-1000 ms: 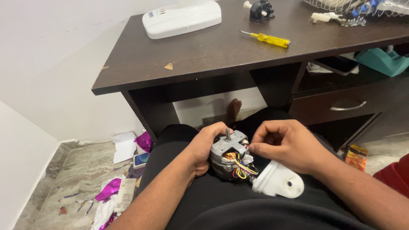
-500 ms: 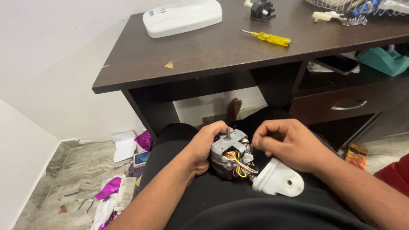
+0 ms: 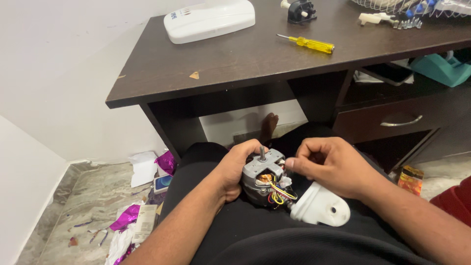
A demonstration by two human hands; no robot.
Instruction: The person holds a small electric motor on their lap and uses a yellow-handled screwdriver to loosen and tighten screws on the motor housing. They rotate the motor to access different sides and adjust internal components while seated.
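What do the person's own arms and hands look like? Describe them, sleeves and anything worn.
Both forearms are bare, with no sleeves in view. The left hand and right hand wear no gloves; no rings, watch or bands show. Fingers are bare, with short nails.

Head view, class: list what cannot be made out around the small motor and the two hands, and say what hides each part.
- Motor: its underside is hidden by the lap and left hand.
- Right hand: what its fingers pinch is too small to tell, covered by the curled hand.
- White plastic housing: its upper end is hidden under the right hand.
- Wire rack on the desk: cut off by the top edge.
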